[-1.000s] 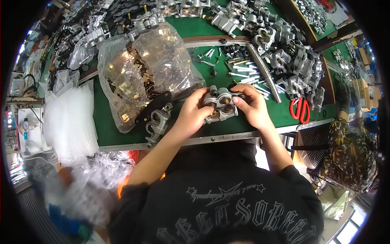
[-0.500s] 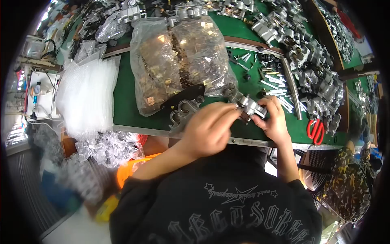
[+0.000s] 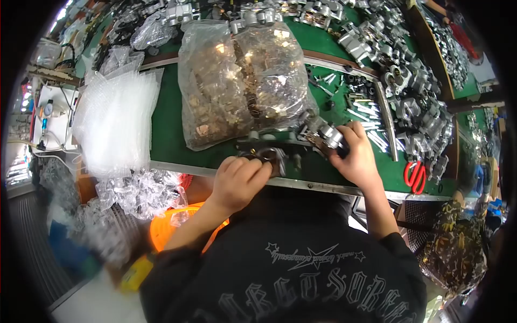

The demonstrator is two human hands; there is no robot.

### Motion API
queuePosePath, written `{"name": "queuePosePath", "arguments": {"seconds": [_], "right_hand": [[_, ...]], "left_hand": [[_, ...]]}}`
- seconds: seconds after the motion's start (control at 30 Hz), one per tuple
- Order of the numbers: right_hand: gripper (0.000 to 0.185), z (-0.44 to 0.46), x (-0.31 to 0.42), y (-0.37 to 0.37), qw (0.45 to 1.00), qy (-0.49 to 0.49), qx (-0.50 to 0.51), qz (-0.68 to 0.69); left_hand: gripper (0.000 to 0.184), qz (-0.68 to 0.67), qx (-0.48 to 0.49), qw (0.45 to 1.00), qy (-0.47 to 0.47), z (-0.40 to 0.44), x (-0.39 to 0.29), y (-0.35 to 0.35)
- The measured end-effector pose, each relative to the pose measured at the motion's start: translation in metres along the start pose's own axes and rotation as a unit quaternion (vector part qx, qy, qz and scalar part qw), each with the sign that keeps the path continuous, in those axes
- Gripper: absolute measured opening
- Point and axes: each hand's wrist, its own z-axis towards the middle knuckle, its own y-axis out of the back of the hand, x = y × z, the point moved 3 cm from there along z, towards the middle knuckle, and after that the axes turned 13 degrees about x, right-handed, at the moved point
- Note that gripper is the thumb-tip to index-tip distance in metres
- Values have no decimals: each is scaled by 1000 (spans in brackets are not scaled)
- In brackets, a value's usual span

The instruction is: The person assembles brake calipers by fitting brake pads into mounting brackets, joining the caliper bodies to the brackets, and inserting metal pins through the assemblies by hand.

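Note:
My left hand [image 3: 239,183] is closed around the near end of a dark metal bracket [image 3: 269,148] with curved cut-outs, blurred by motion over the table's front edge. In my right hand [image 3: 356,159] is a silver metal casting [image 3: 327,134] with round bosses, gripped between thumb and fingers. The far end of the bracket comes close to the casting; whether they touch I cannot tell. Just behind both stands a large clear plastic bag [image 3: 215,81] full of small brass-coloured parts.
A stack of white bubble-wrap sheets [image 3: 116,124] lies at the left. To the right are loose pins [image 3: 366,116], a metal rod [image 3: 386,121], red-handled scissors [image 3: 414,177] and heaped castings [image 3: 425,107]. Below the table sits an orange basket [image 3: 161,231]. Another person's patterned sleeve [image 3: 455,237] shows at right.
My left hand has left the casting, moved left and closed on the bracket, which has shifted right from beside the bag. The right hand keeps the casting in nearly the same place.

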Motion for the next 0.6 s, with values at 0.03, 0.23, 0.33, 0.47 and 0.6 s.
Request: {"name": "queuePosePath", "arguments": {"seconds": [0.03, 0.23, 0.33, 0.47, 0.6], "right_hand": [[37, 2, 0, -2, 1000, 4, -8, -3], [29, -3, -28, -17, 998, -23, -47, 20], [28, -13, -38, -1, 994, -64, -60, 65], [24, -16, -59, 27, 955, -58, -157, 245], [27, 22, -72, 90, 938, -122, -211, 247]], "left_hand": [[24, 27, -16, 999, -41, 4, -3, 2], [22, -13, -11, 995, -99, 16, -7, -11], [19, -49, -34, 995, -83, 15, -3, -25], [12, -35, -14, 994, -100, 26, -3, -34], [7, -34, 31, 990, -135, 41, -13, -45]]}}
